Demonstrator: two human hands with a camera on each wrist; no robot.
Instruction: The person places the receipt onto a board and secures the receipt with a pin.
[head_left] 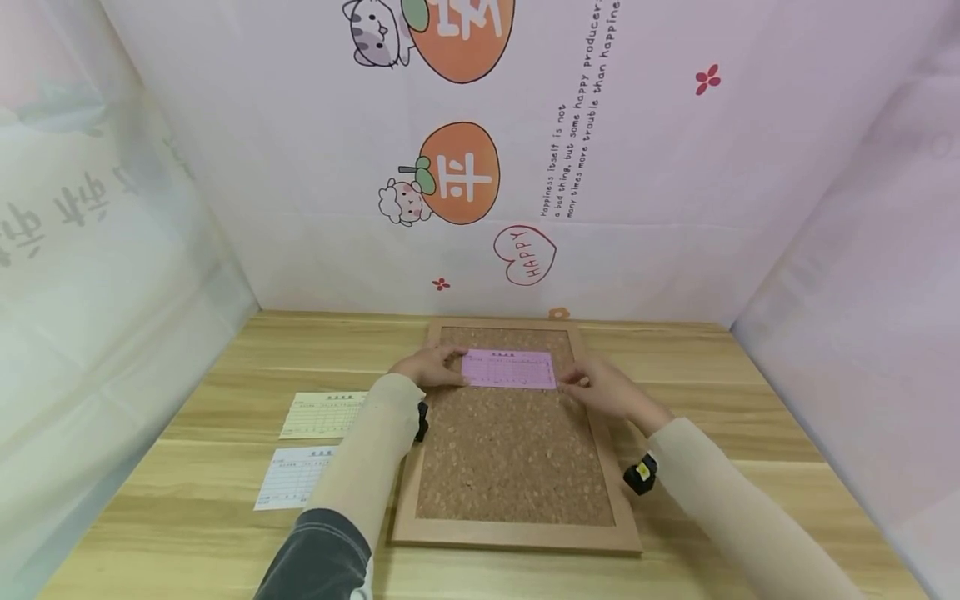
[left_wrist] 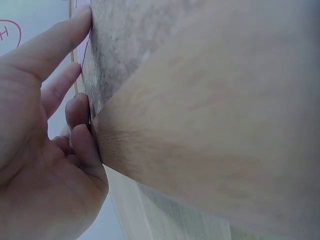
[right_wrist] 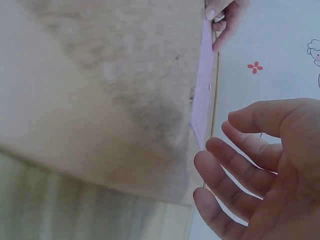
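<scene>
A pink printed form slip [head_left: 508, 369] lies on the upper part of a wood-framed corkboard [head_left: 517, 458]. At its left edge, my left hand [head_left: 433, 367] touches the slip with thumb and forefinger spread apart. The left wrist view shows the other fingers of that hand [left_wrist: 55, 130] bent near the board's frame. My right hand [head_left: 606, 390] is by the slip's lower right corner. Its fingers are loosely bent and spread in the right wrist view [right_wrist: 260, 165], with a gap between thumb and fingers. There the slip [right_wrist: 202, 80] appears almost edge-on.
On the wooden table [head_left: 720, 508], left of the board, lie a yellow form slip [head_left: 318, 415] and a white form slip [head_left: 288, 479], both partly covered by the left sleeve. A printed cloth backdrop [head_left: 637, 208] rises behind the table, with cloth on both sides.
</scene>
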